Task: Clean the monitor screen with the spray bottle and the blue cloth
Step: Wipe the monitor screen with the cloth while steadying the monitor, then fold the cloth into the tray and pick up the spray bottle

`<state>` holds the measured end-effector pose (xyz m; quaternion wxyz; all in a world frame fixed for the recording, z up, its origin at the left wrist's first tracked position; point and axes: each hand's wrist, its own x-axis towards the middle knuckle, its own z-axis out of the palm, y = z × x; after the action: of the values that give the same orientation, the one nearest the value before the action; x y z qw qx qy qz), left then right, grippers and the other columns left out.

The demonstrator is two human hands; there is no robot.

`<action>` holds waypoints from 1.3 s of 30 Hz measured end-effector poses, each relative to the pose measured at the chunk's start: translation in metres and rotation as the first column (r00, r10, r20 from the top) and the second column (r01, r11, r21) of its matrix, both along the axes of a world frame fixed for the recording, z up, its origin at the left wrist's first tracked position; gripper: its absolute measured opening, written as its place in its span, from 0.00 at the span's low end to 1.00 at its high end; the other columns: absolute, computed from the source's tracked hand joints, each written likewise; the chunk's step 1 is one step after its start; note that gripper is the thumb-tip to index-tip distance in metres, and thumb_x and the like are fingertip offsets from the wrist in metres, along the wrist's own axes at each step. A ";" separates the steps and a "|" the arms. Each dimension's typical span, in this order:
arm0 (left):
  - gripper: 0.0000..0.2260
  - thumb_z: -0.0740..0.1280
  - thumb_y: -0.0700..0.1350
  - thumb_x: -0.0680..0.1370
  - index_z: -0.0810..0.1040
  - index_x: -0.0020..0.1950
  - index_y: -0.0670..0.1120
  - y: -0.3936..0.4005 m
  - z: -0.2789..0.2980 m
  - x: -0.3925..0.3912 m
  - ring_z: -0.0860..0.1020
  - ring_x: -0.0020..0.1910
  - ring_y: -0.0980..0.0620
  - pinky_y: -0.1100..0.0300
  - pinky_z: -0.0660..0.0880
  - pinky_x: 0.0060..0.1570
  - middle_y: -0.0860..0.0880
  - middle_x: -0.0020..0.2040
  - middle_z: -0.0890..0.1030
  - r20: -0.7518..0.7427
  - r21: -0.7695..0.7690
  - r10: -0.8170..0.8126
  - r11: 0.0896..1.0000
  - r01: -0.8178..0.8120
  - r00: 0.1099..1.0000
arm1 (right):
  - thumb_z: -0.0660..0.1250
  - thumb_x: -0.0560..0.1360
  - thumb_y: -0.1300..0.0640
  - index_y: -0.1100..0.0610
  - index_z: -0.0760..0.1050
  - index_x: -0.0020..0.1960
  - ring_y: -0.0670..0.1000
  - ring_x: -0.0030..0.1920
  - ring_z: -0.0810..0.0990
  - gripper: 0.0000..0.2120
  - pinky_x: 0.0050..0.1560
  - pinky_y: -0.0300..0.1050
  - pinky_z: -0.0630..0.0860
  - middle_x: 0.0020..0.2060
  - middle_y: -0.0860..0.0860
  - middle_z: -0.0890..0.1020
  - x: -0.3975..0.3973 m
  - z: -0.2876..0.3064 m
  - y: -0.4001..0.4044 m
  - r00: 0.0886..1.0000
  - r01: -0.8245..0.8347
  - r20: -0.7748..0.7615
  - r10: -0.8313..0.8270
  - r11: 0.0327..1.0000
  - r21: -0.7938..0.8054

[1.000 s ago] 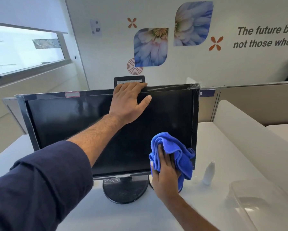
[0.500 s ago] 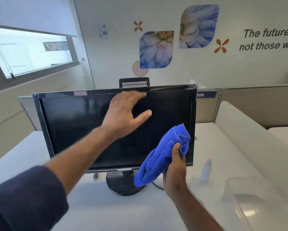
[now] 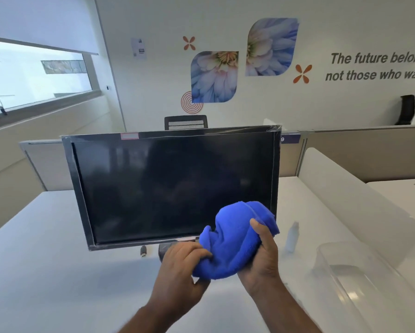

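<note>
White office counter [image 3: 57, 272] carries the monitor [image 3: 173, 188]. Both hands, left hand [image 3: 182, 263] and right hand [image 3: 261, 255], grip the blue cloth [image 3: 233, 239] before its lower edge: soft, light, bunches easily. Spray bottle [image 3: 293, 236] stands untouched alongside.

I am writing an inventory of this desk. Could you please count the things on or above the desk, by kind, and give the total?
Monitor: 1
Blue cloth, held by the left hand and the right hand: 1
Spray bottle: 1
Clear plastic container: 1
Loose cable plug under the monitor: 1
Total: 5
</note>
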<state>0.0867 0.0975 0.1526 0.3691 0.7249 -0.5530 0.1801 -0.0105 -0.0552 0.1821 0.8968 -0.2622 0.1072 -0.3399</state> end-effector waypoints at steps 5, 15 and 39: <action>0.11 0.71 0.48 0.71 0.85 0.52 0.51 0.030 0.007 0.008 0.76 0.50 0.60 0.67 0.71 0.52 0.58 0.49 0.82 -0.080 -0.034 0.032 0.999 -0.035 0.996 | 0.63 0.71 0.56 0.56 0.80 0.55 0.63 0.47 0.84 0.15 0.47 0.62 0.80 0.50 0.61 0.84 -0.022 -0.012 0.008 0.986 -0.009 -0.165 0.006 1.000 -0.015; 0.07 0.67 0.41 0.81 0.82 0.48 0.51 0.052 0.017 0.026 0.83 0.46 0.51 0.56 0.81 0.46 0.51 0.46 0.85 -0.703 0.086 -0.007 0.992 0.095 0.711 | 0.72 0.75 0.50 0.45 0.73 0.66 0.62 0.51 0.85 0.21 0.47 0.57 0.81 0.55 0.54 0.84 -0.073 -0.033 0.025 0.772 -0.265 -0.632 0.058 0.934 -0.238; 0.10 0.69 0.35 0.79 0.85 0.49 0.50 0.037 0.031 0.048 0.83 0.45 0.56 0.63 0.78 0.44 0.51 0.46 0.86 -0.741 0.115 -0.024 0.980 0.162 0.671 | 0.75 0.72 0.61 0.49 0.79 0.41 0.47 0.40 0.79 0.08 0.40 0.31 0.72 0.38 0.45 0.79 -0.051 -0.004 -0.030 0.568 -0.399 -0.512 -0.644 0.327 -0.856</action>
<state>0.1344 0.1348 0.1831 0.5052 0.7356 -0.4074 -0.1941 -0.0619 -0.0849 0.1777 0.3759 -0.8359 0.3100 -0.2528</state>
